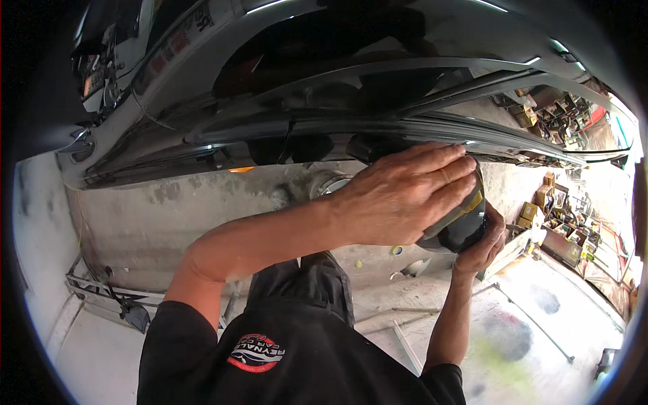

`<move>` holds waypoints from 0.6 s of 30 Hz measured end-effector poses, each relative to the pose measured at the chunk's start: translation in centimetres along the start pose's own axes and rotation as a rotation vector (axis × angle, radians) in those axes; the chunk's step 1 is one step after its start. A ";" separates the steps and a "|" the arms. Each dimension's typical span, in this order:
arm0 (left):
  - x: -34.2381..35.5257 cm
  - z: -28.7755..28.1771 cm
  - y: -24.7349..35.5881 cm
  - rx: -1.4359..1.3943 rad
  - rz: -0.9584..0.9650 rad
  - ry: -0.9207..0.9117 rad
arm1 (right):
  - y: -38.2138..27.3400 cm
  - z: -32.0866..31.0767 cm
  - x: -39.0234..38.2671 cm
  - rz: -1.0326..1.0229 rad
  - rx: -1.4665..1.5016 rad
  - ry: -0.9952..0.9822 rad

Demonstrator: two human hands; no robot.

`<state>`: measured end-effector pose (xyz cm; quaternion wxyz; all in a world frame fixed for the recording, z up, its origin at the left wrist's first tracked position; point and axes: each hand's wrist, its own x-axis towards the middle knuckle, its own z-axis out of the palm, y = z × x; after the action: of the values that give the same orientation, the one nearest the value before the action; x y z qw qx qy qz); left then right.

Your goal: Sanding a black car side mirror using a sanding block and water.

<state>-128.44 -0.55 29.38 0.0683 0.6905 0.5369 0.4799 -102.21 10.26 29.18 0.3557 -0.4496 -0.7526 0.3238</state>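
A dark, rounded car side mirror (466,231) juts out from the black car (270,101). A yellow strip (470,202) and a dull olive-grey band run across its housing. My left hand (412,192) lies over the top of the mirror, its fingers close together and bent slightly along the far edge; its thumb is hidden. From the right and below, my right hand (487,243) cups the mirror's glossy black side. That hand's fingertips are partly hidden behind the housing. Whether a thin sheet or cloth lies under my left palm, I cannot tell.
Below the car is a stained concrete floor (182,209) with a round silver-rimmed container (331,183) and a small tape roll (397,250). Boxes and tools (557,229) crowd the right. Paint-spotted white sheeting (506,337) lies lower right; a metal frame (111,291) stands left.
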 end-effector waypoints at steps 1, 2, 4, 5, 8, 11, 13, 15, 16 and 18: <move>0.4 0.0 0.1 -0.031 0.005 -0.024 | 0.1 -0.3 0.0 -0.016 -0.015 -0.005; -0.9 0.3 -0.3 0.006 0.035 0.011 | -0.4 -0.3 0.1 -0.001 -0.012 -0.006; -3.5 -1.1 -0.7 -0.008 -0.004 -0.024 | -0.6 -0.6 0.6 -0.018 -0.008 -0.026; -3.8 -1.5 -0.3 -0.031 -0.055 -0.054 | -0.6 -0.9 0.6 -0.032 -0.014 -0.057; -0.4 0.0 1.0 0.043 -0.021 -0.045 | -1.1 -0.7 0.9 -0.035 -0.017 -0.035; 3.1 1.1 2.2 0.060 0.021 -0.104 | -0.3 -1.0 0.8 -0.023 0.015 -0.010; 2.1 0.9 2.0 0.039 0.005 -0.117 | -0.2 -1.4 0.7 -0.014 0.019 -0.006; 0.5 -0.4 1.8 0.073 0.012 -0.132 | -0.5 -1.4 1.0 -0.013 0.030 -0.001; -0.2 -0.5 1.9 0.063 -0.034 -0.140 | -0.9 -1.4 1.3 -0.031 0.001 -0.021; 0.3 0.0 2.2 0.129 -0.020 -0.103 | -1.0 -1.4 1.3 -0.046 -0.026 -0.046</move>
<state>-126.94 -1.20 30.94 0.0561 0.7119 0.5691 0.4076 -101.88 11.28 31.05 0.3397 -0.4293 -0.7748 0.3161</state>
